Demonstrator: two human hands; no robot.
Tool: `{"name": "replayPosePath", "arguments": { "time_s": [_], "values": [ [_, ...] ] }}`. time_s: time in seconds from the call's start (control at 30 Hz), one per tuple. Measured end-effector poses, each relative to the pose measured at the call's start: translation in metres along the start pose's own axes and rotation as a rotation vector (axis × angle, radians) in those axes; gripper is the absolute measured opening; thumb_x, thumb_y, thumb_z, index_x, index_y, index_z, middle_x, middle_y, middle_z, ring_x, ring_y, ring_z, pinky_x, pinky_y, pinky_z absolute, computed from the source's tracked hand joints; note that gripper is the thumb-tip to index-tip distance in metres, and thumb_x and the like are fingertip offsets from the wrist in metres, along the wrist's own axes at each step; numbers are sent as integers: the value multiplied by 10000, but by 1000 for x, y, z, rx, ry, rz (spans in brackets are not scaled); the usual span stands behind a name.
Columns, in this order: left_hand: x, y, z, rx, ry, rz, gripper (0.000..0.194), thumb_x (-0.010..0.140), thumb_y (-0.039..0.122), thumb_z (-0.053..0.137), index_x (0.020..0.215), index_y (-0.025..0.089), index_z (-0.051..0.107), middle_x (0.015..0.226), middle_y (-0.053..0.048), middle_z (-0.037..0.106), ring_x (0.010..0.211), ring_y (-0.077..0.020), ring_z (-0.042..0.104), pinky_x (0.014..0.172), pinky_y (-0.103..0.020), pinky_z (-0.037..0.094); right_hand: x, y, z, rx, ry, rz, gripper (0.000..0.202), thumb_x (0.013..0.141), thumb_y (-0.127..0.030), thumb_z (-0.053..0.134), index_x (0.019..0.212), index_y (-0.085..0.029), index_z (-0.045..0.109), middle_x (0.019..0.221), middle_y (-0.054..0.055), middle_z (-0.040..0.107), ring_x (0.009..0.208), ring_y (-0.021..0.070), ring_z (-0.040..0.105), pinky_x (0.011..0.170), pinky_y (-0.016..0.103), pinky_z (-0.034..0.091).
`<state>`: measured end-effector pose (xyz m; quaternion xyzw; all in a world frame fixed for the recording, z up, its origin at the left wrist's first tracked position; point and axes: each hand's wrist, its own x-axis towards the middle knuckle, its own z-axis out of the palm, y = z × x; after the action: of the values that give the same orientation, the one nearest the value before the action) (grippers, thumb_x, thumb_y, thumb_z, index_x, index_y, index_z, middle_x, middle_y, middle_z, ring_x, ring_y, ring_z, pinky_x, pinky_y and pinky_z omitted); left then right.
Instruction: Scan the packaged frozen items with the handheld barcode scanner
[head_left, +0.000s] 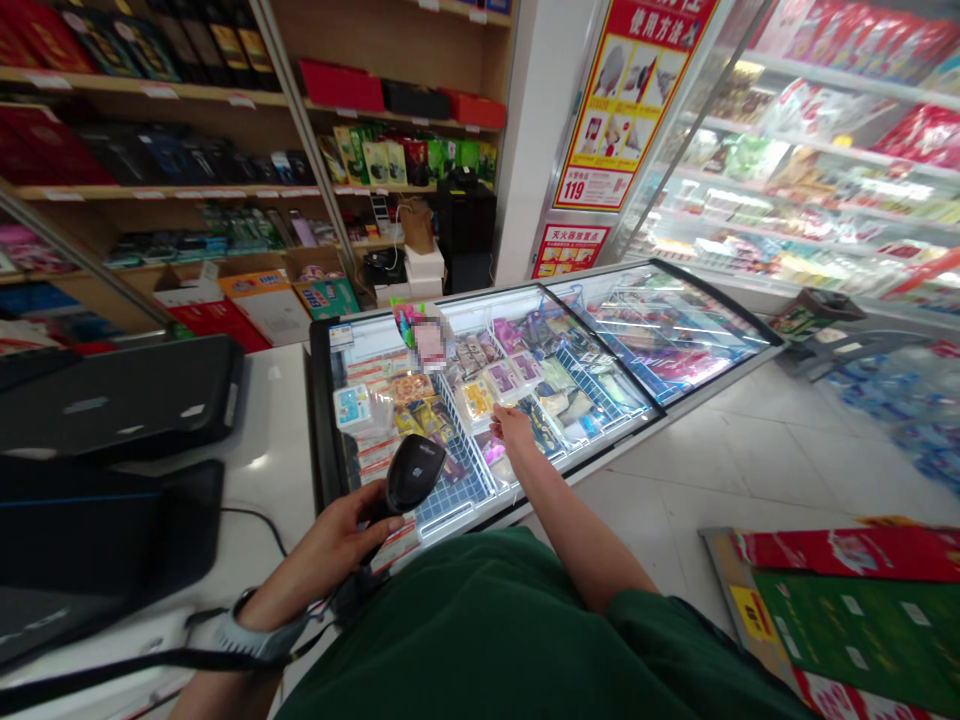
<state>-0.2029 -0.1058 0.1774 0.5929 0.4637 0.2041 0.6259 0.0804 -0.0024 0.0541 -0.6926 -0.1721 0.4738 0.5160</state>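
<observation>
My left hand [349,535] is wrapped round the handle of a black barcode scanner [415,474], its head pointing up over the near left corner of the glass-topped chest freezer [316,400]. My right hand [513,427] reaches over the freezer with its fingers curled together. Whether anything is pinched in them cannot be made out. Just beyond those fingers is a yellow-labelled pack [477,400], with purple-labelled packs [504,377] farther back. White wire dividers [461,440] part the frozen goods. A white and blue pack [352,405] stands at the left.
A white counter [277,440] with black machines [112,400] lies to my left. Shelves of boxes and bottles [225,90] rise behind the freezer. On the right are a lit display fridge [810,170], wrapped water bottles [900,410] and a red and green carton [862,610].
</observation>
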Motion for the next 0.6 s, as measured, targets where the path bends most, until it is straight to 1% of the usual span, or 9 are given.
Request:
{"name": "replayPosePath", "arguments": {
  "time_s": [0.2, 0.3, 0.4, 0.5, 0.6],
  "values": [
    [-1, 2, 0, -8, 15, -3, 524, 751, 469, 723, 1201, 215, 639, 1209, -71, 702, 1174, -301, 612, 1014, -420, 490, 1, 4, 2, 3, 45, -47, 258, 743, -328, 751, 665, -164, 568, 542, -9, 600, 444, 92, 549, 392, 180, 421],
    [-1, -1, -1, -7, 30, -10, 547, 743, 477, 726, 1208, 203, 637, 1206, -76, 704, 1187, -309, 604, 1008, -424, 494, 1, 6, 2, -1, 77, -47, 288, 784, -368, 713, 657, -174, 541, 532, -8, 596, 418, 87, 530, 382, 183, 412],
    [-3, -5, -4, -2, 47, -5, 541, 740, 465, 734, 1201, 197, 643, 1209, -84, 703, 1188, -317, 603, 998, -427, 501, -1, 11, 0, -6, 94, -36, 317, 859, -412, 606, 655, -187, 517, 522, -21, 580, 395, 80, 510, 383, 185, 408],
    [-5, -5, -7, -10, 72, 5, 526, 736, 458, 740, 1187, 200, 659, 1199, -84, 710, 1159, -317, 622, 989, -424, 506, -9, 22, 0, -24, 77, -10, 313, 899, -390, 511, 656, -194, 509, 514, -33, 563, 384, 79, 501, 383, 182, 394],
    [-9, -3, -8, -26, 110, 9, 530, 715, 482, 748, 1158, 199, 681, 1173, -87, 721, 1113, -321, 647, 987, -434, 507, -24, 38, 5, -70, 6, 37, 257, 881, -323, 508, 660, -192, 514, 517, -34, 561, 387, 82, 508, 379, 175, 373]
  ]
}}
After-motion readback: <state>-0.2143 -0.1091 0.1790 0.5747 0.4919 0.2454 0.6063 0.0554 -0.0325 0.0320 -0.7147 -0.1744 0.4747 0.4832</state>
